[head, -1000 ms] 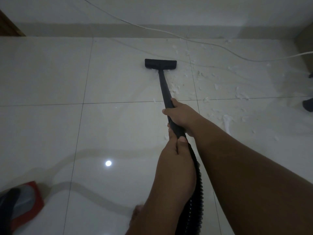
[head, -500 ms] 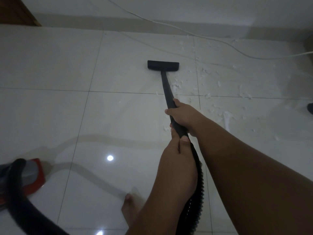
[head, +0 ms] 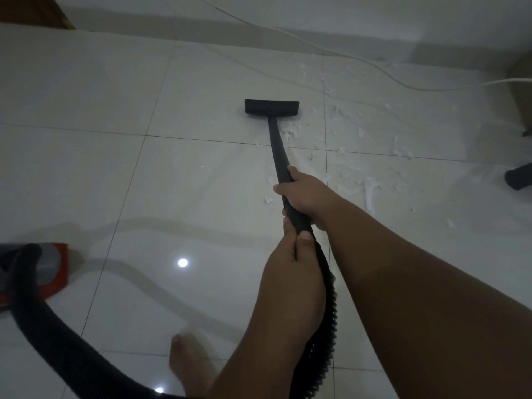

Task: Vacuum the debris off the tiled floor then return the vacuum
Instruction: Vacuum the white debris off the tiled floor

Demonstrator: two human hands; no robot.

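Mid-vacuuming: your right hand and left hand both clamp the wand; next, steer the floor nozzle right into the white debris.

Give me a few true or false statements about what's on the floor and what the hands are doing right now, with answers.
1. Both hands grip the black vacuum wand. True: right hand ahead, left hand behind.
2. The flat black floor nozzle is lifted high in the air. False: it sits on the glossy white tiled floor.
3. White fluffy debris lies mostly right of the wand. True.
4. The red and grey vacuum body is at the right. False: lower left.
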